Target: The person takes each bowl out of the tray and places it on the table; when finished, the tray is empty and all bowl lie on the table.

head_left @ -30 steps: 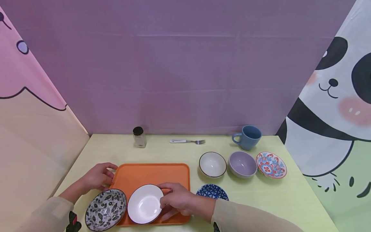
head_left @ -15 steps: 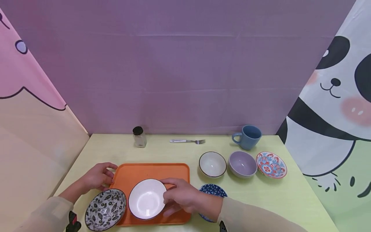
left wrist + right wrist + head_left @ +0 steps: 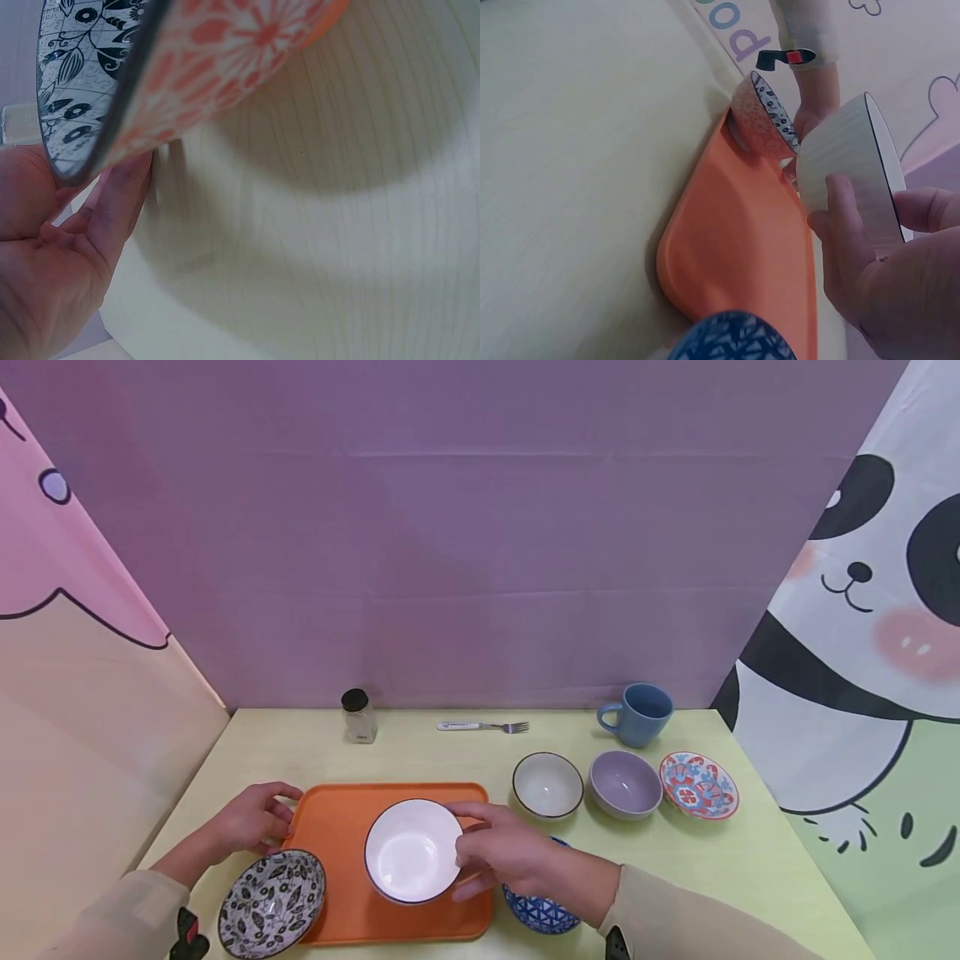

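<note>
My right hand [image 3: 506, 852] pinches the rim of a white bowl [image 3: 412, 852] with a dark edge. In the right wrist view, the thumb and fingers [image 3: 844, 202] clasp the wall of the white bowl [image 3: 847, 165], which is raised above the orange tray [image 3: 337, 810]. My left hand [image 3: 255, 818] lies at the tray's left edge, its fingers extended; whether they touch the tray is hard to tell. Just in front of it, a bowl with a black leaf pattern inside [image 3: 273, 902] leans on the tray's left side. Its outside is red-patterned in the left wrist view.
Right of the tray stands a blue patterned bowl [image 3: 542, 914], partly hidden by my right arm. Behind it are a white bowl [image 3: 547, 785], a purple bowl [image 3: 625, 785], a red-and-blue patterned dish [image 3: 699, 786] and a blue mug [image 3: 637, 714]. A jar [image 3: 360, 718] and fork [image 3: 483, 727] lie farther back.
The white bowl in my right hand has shifted right and away from me, rising over the tray. My left hand and the leaf-patterned bowl have stayed put.
</note>
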The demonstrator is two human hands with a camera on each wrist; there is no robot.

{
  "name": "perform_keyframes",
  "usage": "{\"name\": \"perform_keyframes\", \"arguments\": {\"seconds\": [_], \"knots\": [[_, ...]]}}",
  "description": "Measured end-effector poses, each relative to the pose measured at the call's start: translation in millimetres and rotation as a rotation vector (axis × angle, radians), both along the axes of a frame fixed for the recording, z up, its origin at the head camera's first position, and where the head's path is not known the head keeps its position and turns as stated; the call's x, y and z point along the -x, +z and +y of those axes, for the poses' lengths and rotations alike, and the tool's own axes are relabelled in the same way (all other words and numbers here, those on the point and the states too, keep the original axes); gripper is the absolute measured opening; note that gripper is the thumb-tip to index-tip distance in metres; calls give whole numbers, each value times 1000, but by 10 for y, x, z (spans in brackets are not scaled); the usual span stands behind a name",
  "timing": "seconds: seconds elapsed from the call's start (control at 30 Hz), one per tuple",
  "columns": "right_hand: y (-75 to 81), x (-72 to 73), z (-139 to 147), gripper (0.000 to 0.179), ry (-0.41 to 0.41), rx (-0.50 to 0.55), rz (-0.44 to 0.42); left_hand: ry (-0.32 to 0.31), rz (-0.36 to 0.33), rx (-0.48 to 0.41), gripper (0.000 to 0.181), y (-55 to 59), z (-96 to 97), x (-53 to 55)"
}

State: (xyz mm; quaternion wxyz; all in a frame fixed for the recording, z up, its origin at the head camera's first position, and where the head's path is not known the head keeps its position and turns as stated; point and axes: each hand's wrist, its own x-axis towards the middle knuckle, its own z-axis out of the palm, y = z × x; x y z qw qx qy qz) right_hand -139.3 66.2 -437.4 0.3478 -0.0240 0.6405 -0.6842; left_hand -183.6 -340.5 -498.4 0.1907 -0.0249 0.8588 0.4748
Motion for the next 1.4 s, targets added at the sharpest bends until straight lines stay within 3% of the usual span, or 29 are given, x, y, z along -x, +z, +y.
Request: {"name": "perform_keyframes", "arguments": {"seconds": [0.53,0.9,1.13,1.4], "knots": [[252,8,689,79,-37,23,88,-3,-7,15,55,51,20,1],[413,1,1302,80,-100,-14,88,-6,10,22,57,27,5,-1],[411,-58,1713,82,-162,-68,57,-25,57,28,58,8,11,-23],[321,-177,2131,85,-267,-141,3,-23,46,4,57,41,34,-2]]}}
